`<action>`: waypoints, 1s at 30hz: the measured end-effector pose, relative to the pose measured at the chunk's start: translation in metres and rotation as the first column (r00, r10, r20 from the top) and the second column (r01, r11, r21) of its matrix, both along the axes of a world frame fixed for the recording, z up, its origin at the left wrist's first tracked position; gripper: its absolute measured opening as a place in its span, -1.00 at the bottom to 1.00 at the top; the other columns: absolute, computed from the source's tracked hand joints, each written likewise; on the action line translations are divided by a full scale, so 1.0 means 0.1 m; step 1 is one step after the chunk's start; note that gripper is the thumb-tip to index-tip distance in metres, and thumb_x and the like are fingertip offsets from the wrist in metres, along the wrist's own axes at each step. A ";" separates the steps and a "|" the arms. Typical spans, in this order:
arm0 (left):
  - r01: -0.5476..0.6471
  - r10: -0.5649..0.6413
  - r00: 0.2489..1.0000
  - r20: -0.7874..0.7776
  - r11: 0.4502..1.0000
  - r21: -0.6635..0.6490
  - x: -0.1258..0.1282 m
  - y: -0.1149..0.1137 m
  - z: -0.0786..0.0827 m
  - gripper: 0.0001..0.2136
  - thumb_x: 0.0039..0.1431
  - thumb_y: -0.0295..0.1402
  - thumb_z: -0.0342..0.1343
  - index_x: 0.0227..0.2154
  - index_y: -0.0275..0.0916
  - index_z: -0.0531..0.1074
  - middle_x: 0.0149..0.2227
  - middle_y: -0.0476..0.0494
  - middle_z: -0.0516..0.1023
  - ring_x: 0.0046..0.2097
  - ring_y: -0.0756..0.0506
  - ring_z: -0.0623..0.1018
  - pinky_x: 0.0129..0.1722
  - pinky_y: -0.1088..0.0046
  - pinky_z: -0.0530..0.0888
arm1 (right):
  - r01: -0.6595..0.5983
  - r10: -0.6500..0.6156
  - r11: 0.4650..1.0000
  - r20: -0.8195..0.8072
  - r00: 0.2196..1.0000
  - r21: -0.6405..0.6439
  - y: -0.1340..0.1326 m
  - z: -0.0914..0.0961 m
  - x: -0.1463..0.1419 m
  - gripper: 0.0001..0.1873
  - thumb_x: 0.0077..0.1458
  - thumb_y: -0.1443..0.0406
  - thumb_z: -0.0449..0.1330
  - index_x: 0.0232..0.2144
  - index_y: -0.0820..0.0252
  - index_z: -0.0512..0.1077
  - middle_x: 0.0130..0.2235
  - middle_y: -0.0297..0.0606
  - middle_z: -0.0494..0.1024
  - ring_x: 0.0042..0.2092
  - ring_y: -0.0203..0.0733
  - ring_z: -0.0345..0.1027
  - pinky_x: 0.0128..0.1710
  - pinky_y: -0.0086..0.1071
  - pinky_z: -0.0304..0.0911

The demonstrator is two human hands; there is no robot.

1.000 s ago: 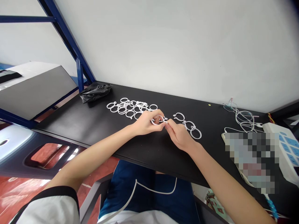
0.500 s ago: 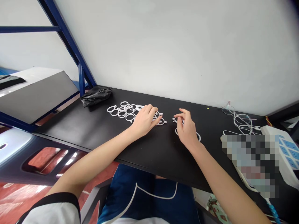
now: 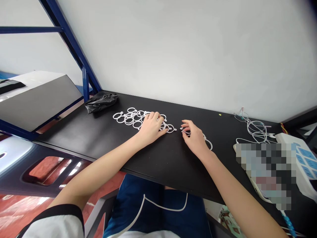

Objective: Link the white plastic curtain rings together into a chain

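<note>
Mid-frame, the left hand [image 3: 151, 128] curls over white plastic rings [image 3: 133, 114], its hold hidden. Right hand [image 3: 195, 136], fingers parted, flanks one ring [image 3: 181, 128] opening leftward.

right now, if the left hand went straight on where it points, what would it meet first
Likely the white, round, plastic-looking rings just ahead of the left hand; depth is unclear, so it may be touching some already.

blk tbl [image 3: 153, 162] | wht rings [image 3: 131, 115] ctr | blk bag [image 3: 101, 103] L | cable [image 3: 259, 133], pwr strip [image 3: 292, 152] R
</note>
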State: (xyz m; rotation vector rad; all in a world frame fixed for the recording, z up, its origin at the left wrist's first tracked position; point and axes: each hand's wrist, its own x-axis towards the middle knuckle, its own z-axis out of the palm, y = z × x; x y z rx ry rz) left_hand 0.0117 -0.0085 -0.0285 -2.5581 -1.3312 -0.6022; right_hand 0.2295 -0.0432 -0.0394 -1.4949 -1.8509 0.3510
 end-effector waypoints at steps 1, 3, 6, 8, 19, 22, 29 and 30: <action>0.000 0.000 1.000 -0.006 1.000 -0.014 0.00 0.00 0.00 -0.69 0.25 -0.12 0.11 -0.19 -0.30 0.42 -0.10 -0.29 0.44 -0.07 -0.27 0.39 -0.06 0.19 0.32 | -0.009 0.009 1.000 -0.007 1.000 0.016 0.00 0.00 0.00 -0.56 0.01 0.47 0.07 -0.03 0.15 0.35 -0.13 -0.16 0.57 -0.29 -0.18 0.49 -0.15 -0.19 0.43; -0.003 0.002 1.000 -0.008 1.000 -0.031 0.00 0.00 -0.01 -0.69 0.26 -0.12 0.10 -0.17 -0.31 0.41 -0.09 -0.29 0.44 -0.06 -0.26 0.39 -0.04 0.19 0.32 | -0.019 0.020 0.998 -0.019 1.000 0.056 0.00 0.01 0.00 -0.57 0.00 0.49 0.06 -0.05 0.15 0.37 -0.13 -0.17 0.57 -0.31 -0.20 0.48 -0.16 -0.19 0.43; -0.009 0.009 1.000 -0.005 0.999 -0.047 0.01 -0.01 -0.01 -0.70 0.28 -0.14 0.08 -0.15 -0.31 0.41 -0.08 -0.28 0.44 -0.05 -0.26 0.39 -0.03 0.19 0.32 | -0.020 0.024 0.992 -0.025 0.999 0.122 -0.01 0.03 -0.01 -0.57 -0.03 0.51 0.06 -0.09 0.14 0.40 -0.15 -0.18 0.58 -0.30 -0.19 0.48 -0.15 -0.20 0.43; -0.016 0.016 1.000 -0.004 0.998 -0.062 0.02 -0.01 0.00 -0.71 0.28 -0.15 0.07 -0.15 -0.30 0.41 -0.08 -0.28 0.44 -0.05 -0.26 0.40 -0.03 0.19 0.32 | -0.022 0.026 0.987 -0.028 0.999 0.160 -0.01 0.04 -0.02 -0.57 -0.03 0.52 0.05 -0.10 0.14 0.42 -0.16 -0.19 0.59 -0.29 -0.18 0.49 -0.15 -0.20 0.44; 0.029 -0.031 0.997 0.073 0.999 0.026 0.01 -0.01 0.03 -0.77 0.32 -0.23 0.03 -0.14 -0.28 0.40 -0.12 -0.24 0.48 -0.11 -0.22 0.43 -0.09 0.24 0.33 | -0.098 0.128 0.942 -0.071 0.989 0.322 -0.08 0.10 -0.10 -0.71 0.11 0.48 0.10 -0.16 0.10 0.45 -0.24 -0.28 0.62 -0.21 -0.17 0.54 -0.10 -0.22 0.45; 0.048 -0.050 0.995 0.089 0.999 0.025 0.02 -0.01 0.01 -0.79 0.31 -0.24 0.05 -0.15 -0.28 0.41 -0.12 -0.24 0.49 -0.11 -0.22 0.43 -0.10 0.24 0.34 | -0.101 0.131 0.939 -0.070 0.989 0.328 -0.10 0.12 -0.12 -0.76 0.15 0.44 0.11 -0.18 0.08 0.45 -0.25 -0.28 0.62 -0.20 -0.15 0.55 -0.08 -0.21 0.45; 0.154 -0.149 0.975 0.166 0.988 -0.014 0.02 -0.01 0.00 -0.82 0.31 -0.26 0.04 -0.16 -0.26 0.40 -0.13 -0.21 0.48 -0.11 -0.18 0.43 -0.08 0.25 0.36 | -0.061 0.102 0.938 -0.104 0.989 0.341 -0.12 0.13 -0.14 -0.89 0.14 0.35 0.22 -0.25 0.07 0.48 -0.30 -0.30 0.64 -0.26 -0.13 0.57 -0.13 -0.18 0.48; 0.194 -0.185 0.964 0.188 0.981 -0.027 0.03 -0.02 0.01 -0.82 0.31 -0.26 0.05 -0.16 -0.26 0.40 -0.13 -0.20 0.48 -0.11 -0.17 0.43 -0.07 0.26 0.36 | -0.054 0.100 0.934 -0.115 0.988 0.354 -0.13 0.13 -0.14 -0.91 0.13 0.34 0.24 -0.26 0.08 0.48 -0.30 -0.30 0.64 -0.28 -0.13 0.57 -0.15 -0.19 0.48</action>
